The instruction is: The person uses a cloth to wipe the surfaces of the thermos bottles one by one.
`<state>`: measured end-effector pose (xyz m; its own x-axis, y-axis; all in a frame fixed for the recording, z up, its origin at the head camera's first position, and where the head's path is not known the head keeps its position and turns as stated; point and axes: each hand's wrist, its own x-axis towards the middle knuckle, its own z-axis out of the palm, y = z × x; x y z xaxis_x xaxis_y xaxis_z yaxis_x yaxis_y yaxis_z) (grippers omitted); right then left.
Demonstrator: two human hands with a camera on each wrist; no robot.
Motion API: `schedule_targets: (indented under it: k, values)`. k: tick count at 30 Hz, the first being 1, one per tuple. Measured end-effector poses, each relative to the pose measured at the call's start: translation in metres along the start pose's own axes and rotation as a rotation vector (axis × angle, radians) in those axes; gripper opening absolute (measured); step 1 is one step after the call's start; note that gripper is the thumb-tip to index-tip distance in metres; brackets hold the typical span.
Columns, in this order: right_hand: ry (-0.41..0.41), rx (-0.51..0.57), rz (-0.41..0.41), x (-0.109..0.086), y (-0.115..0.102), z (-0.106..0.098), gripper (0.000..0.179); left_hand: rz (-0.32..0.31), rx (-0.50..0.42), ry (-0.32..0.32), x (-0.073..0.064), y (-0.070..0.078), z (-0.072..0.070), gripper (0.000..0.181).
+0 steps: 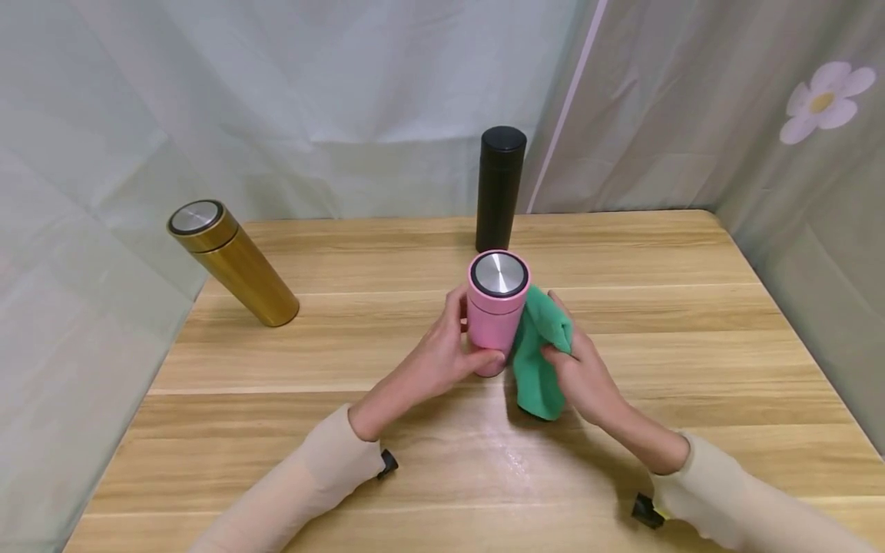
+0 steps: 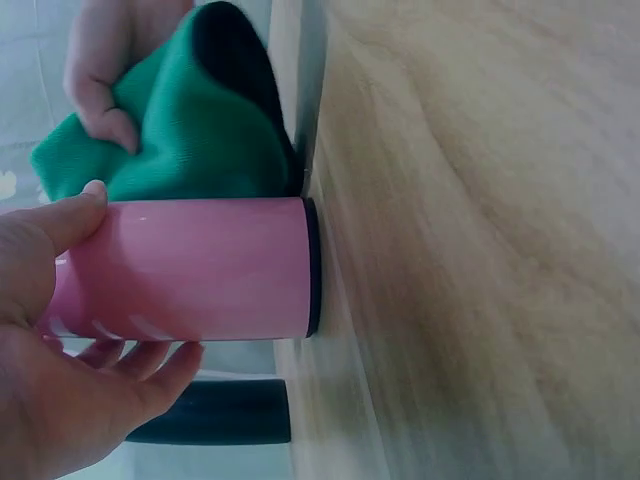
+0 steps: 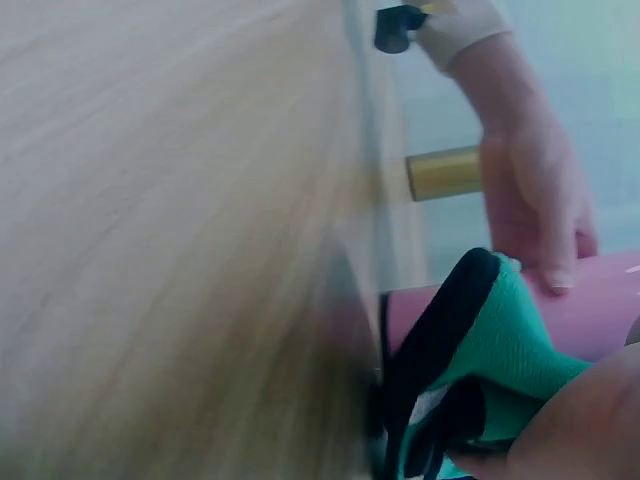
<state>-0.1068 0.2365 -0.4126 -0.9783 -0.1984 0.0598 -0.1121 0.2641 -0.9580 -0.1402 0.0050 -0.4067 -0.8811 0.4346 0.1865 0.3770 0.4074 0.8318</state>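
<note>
A pink thermos bottle [image 1: 494, 330] with a steel-topped lid stands upright near the middle of the table. My left hand [image 1: 445, 346] grips it from the left, thumb across the front and fingers behind, as the left wrist view also shows. My right hand [image 1: 584, 372] holds a green cloth [image 1: 539, 384] against the bottle's right side. Dark edging [image 3: 440, 330] runs along the cloth, seen in the right wrist view. The cloth hides part of the right fingers and the bottle's lower right side.
Behind the pink bottle, a black thermos bottle [image 1: 500, 192] stands at the table's back edge. A gold thermos bottle [image 1: 242, 269] is at the left. Pale curtains [image 1: 387, 100] hang around the wooden table [image 1: 691, 322].
</note>
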Motion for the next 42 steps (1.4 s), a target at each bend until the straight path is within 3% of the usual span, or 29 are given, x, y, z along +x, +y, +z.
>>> schedule_targets:
  k: [7,13,18,24,31,42]
  values:
    - [0.042,0.107,0.117,-0.008,-0.017,-0.012,0.045,0.033,0.011,0.062,0.003,-0.003,0.003,0.110]
    - [0.056,0.299,0.124,-0.013,-0.034,-0.018,0.042,-0.001,0.017,0.101,0.004,-0.004,0.005,0.110]
    - [0.078,0.313,0.076,-0.020,-0.049,-0.019,0.044,-0.051,0.025,0.102,0.005,-0.001,0.006,0.095]
    - [0.090,0.236,-0.072,-0.028,-0.063,-0.018,0.045,-0.066,-0.019,0.116,0.007,-0.001,0.009,0.092]
    - [0.111,0.180,-0.192,-0.032,-0.074,-0.009,0.044,-0.101,-0.037,0.080,0.005,-0.001,0.007,0.093]
    - [0.082,0.142,-0.212,-0.029,-0.079,0.007,0.050,-0.071,-0.054,-0.081,0.002,-0.002,-0.008,0.091]
